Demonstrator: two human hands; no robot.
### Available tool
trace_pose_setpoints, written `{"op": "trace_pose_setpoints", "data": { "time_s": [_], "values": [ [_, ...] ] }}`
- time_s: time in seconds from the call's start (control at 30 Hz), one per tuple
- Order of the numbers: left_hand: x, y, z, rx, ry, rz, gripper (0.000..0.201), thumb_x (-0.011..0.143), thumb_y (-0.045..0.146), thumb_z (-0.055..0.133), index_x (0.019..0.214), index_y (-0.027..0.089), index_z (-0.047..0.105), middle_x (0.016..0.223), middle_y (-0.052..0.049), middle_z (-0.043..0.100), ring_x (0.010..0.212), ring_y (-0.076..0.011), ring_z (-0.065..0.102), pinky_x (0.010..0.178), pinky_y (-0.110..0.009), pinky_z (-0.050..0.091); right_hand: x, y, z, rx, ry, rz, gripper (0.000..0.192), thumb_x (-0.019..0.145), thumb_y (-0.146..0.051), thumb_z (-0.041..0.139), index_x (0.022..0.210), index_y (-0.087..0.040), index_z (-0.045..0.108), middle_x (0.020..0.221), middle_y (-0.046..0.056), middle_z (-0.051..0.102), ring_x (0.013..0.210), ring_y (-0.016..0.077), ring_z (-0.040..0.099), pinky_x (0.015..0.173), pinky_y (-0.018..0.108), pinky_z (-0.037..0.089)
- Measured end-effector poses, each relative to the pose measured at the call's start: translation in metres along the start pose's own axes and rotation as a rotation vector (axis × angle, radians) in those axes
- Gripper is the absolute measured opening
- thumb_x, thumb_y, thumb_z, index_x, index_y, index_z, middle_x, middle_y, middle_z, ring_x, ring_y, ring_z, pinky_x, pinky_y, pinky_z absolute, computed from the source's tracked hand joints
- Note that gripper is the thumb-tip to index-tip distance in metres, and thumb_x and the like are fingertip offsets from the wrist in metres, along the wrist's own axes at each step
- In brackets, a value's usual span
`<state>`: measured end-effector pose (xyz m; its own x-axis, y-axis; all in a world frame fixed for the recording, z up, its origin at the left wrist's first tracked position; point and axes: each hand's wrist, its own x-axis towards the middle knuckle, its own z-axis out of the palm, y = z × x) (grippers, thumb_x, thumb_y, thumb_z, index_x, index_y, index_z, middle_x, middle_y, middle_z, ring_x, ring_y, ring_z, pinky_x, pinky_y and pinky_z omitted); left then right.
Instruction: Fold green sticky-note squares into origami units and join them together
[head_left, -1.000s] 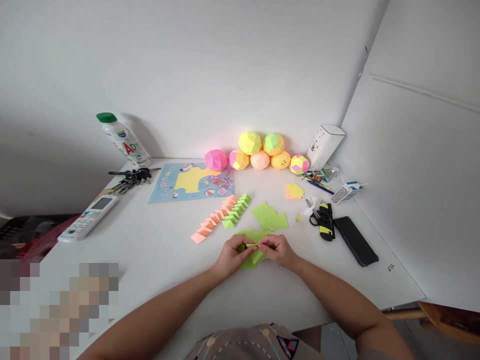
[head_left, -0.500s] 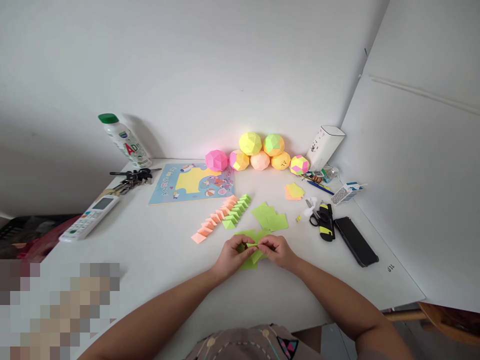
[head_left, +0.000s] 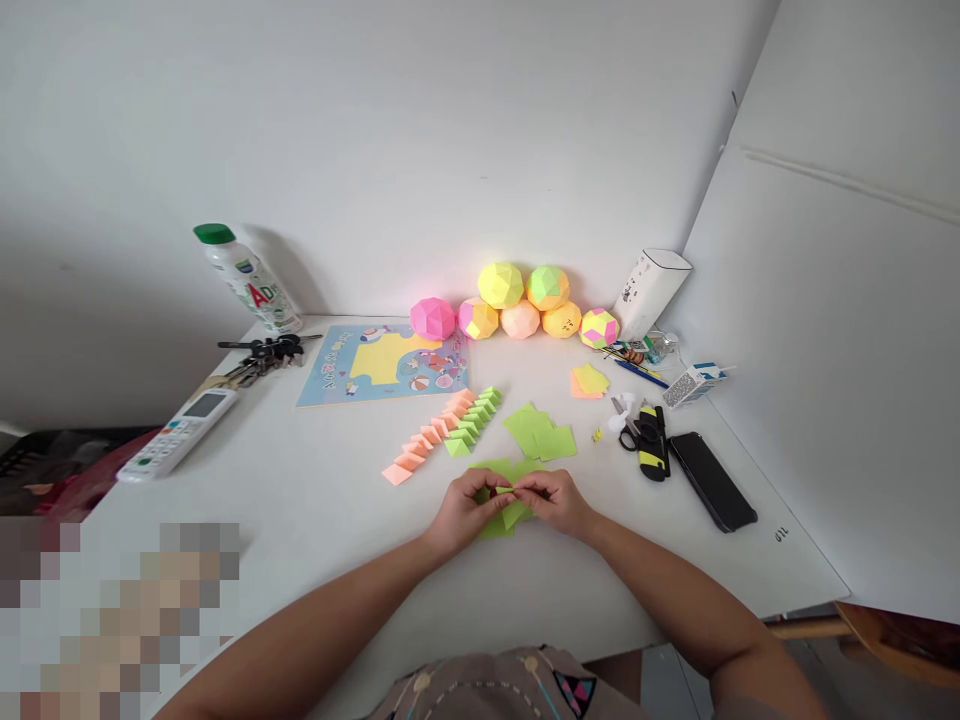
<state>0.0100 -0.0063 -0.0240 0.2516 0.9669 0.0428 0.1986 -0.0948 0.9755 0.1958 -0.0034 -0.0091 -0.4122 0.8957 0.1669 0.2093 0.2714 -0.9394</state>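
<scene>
White walls meet in a corner at the upper right of the frame, and below them a white counter [head_left: 315, 520] fills the middle.

Largest on it is a blue picture sheet [head_left: 386, 363], left of centre. A white bottle [head_left: 247, 280] with a green cap leans at the upper left, with a bunch of keys [head_left: 259, 358] and a white remote control [head_left: 176, 435] below it toward the left edge. Against the back wall sit six folded paper balls [head_left: 517, 305] in pink, yellow, orange and green, two of them stacked on the others. A white box [head_left: 649, 292] stands tilted just right of them. A black phone [head_left: 712, 480] lies at the right, with black scissors [head_left: 649, 440] just beside it on its left.

A slanting double row of folded pink and green paper pieces [head_left: 446, 432] runs across the centre. Loose green paper squares [head_left: 541, 432] lie to its right, and a small yellow and orange pad [head_left: 589, 381] lies above those.

Low in the centre, the left hand [head_left: 461, 515] and right hand [head_left: 559, 503] meet fingertip to fingertip. Both are pinched narrowly on a folded green paper piece [head_left: 504, 490], held just above more green sheets [head_left: 499, 522] that lie on the counter beneath the hands.
</scene>
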Motion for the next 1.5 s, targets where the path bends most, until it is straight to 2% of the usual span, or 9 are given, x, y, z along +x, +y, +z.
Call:
{"op": "trace_pose_setpoints", "data": {
  "time_s": [0.33, 0.77, 1.03, 1.2, 1.3, 1.4, 1.5],
  "values": [
    [0.000, 0.003, 0.000, 0.022, 0.013, 0.019, 0.022, 0.072, 0.039, 0.066, 0.073, 0.017, 0.064, 0.070, -0.003, 0.062, 0.067, -0.0150, 0.057, 0.062, -0.026, 0.047, 0.001, -0.007, 0.000, -0.018, -0.017, 0.008, 0.027, 0.082, -0.036, 0.054, 0.075, -0.013, 0.067, 0.049, -0.003, 0.045, 0.045, 0.0078, 0.033, 0.043, 0.022, 0.028],
    [-0.002, 0.014, -0.002, 0.026, 0.011, 0.066, 0.020, 0.079, 0.036, 0.058, 0.072, 0.018, 0.057, 0.069, -0.002, 0.058, 0.067, -0.0140, 0.053, 0.061, -0.025, 0.045, 0.001, -0.008, 0.000, -0.044, 0.005, 0.013, 0.026, 0.081, -0.035, 0.054, 0.072, -0.014, 0.067, 0.050, -0.002, 0.046, 0.047, 0.0091, 0.036, 0.045, 0.022, 0.031],
    [-0.004, 0.017, -0.004, 0.005, 0.031, 0.079, 0.021, 0.080, 0.038, 0.054, 0.073, 0.018, 0.056, 0.073, -0.003, 0.057, 0.072, -0.0156, 0.053, 0.067, -0.027, 0.045, 0.000, -0.009, 0.001, -0.068, 0.048, -0.011, 0.027, 0.081, -0.036, 0.054, 0.073, -0.014, 0.067, 0.053, 0.000, 0.053, 0.046, 0.0092, 0.039, 0.045, 0.022, 0.034],
    [-0.002, 0.015, -0.005, -0.086, 0.104, 0.072, 0.021, 0.081, 0.039, 0.053, 0.074, 0.019, 0.052, 0.074, -0.002, 0.054, 0.071, -0.0147, 0.052, 0.068, -0.026, 0.045, 0.001, -0.010, -0.001, -0.049, 0.070, 0.007, 0.026, 0.081, -0.035, 0.055, 0.072, -0.013, 0.067, 0.052, -0.001, 0.051, 0.046, 0.0090, 0.038, 0.044, 0.023, 0.033],
    [-0.001, 0.015, -0.006, -0.117, 0.086, 0.098, 0.018, 0.083, 0.036, 0.051, 0.078, 0.019, 0.052, 0.081, -0.004, 0.056, 0.078, -0.0157, 0.054, 0.074, -0.028, 0.045, 0.001, -0.008, -0.001, -0.036, 0.062, 0.017, 0.025, 0.081, -0.034, 0.055, 0.072, -0.013, 0.066, 0.051, -0.002, 0.048, 0.045, 0.0086, 0.036, 0.043, 0.022, 0.032],
    [0.000, 0.017, -0.006, -0.013, 0.006, 0.174, 0.012, 0.080, 0.031, 0.056, 0.083, 0.019, 0.057, 0.089, -0.007, 0.060, 0.086, -0.0186, 0.056, 0.081, -0.032, 0.044, 0.000, -0.004, 0.000, -0.040, 0.039, -0.001, 0.025, 0.081, -0.034, 0.055, 0.072, -0.014, 0.066, 0.051, -0.002, 0.047, 0.045, 0.0089, 0.037, 0.044, 0.023, 0.032],
    [-0.001, 0.018, -0.003, 0.141, -0.011, 0.212, 0.008, 0.077, 0.027, 0.058, 0.077, 0.020, 0.060, 0.082, -0.006, 0.063, 0.082, -0.0198, 0.057, 0.079, -0.035, 0.045, -0.001, -0.001, 0.002, -0.060, 0.025, -0.033, 0.025, 0.081, -0.034, 0.054, 0.073, -0.014, 0.067, 0.053, -0.001, 0.051, 0.047, 0.0095, 0.039, 0.046, 0.023, 0.033]
  ]
}}
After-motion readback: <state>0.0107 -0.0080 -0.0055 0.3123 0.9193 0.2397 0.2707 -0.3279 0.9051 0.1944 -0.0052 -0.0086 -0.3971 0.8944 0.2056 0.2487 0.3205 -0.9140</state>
